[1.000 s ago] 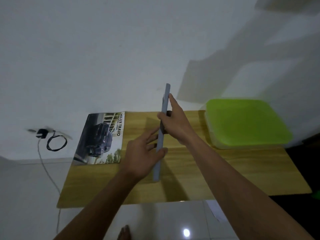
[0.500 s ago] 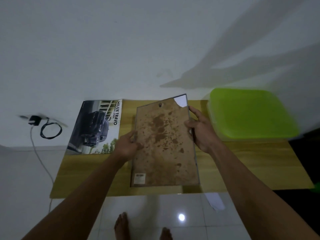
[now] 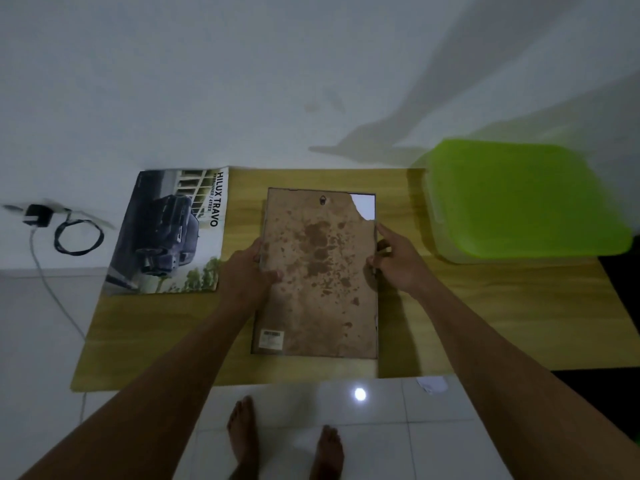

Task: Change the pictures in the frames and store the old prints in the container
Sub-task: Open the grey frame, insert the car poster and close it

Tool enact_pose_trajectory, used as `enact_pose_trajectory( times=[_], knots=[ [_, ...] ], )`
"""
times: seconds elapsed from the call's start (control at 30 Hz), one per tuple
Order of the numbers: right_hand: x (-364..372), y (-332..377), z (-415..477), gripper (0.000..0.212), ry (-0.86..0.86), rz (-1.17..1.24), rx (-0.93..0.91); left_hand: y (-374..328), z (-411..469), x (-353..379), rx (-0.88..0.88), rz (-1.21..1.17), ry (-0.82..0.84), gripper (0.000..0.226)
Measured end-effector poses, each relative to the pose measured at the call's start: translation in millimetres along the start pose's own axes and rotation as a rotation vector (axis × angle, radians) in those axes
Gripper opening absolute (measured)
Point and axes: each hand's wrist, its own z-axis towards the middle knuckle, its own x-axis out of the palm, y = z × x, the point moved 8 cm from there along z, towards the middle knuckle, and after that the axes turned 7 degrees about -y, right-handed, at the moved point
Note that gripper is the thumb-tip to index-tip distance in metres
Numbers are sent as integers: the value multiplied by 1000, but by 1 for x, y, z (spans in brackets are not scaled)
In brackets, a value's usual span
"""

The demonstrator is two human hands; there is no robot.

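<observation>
Picture frame held back up over the middle of the counter (contact unclear), left edge gripped by the left hand, thumb on the stained backing, right edge pinched by curled fingers of the right hand, forearms extended from the near side, green-lidded container far right, car print left.

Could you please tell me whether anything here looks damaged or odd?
Yes. The picture frame, held back side up, has a backing board blotched with dark brown stains, and the board's top right corner is torn away, showing white beneath.
</observation>
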Motion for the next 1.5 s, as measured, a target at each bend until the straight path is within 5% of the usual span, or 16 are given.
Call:
enact_pose_trajectory(
  times=[0.13,0.4,0.7,1.07,1.5],
  knots=[
    [4,-5,5,65,-53,-275,-118,2,7,8,30,52,-9,62],
    [9,-15,-5,22,-165,-521,-299,13,14,24,26,119,46,53],
    [15,-19,-5,45,-85,-560,-265,19,11,29,175,255,130,59],
    [31,5,57,84,62,-832,-234,49,-13,36,171,422,520,143],
    [36,16,73,44,-3,-642,-224,42,-8,27,193,432,548,122]
  ],
)
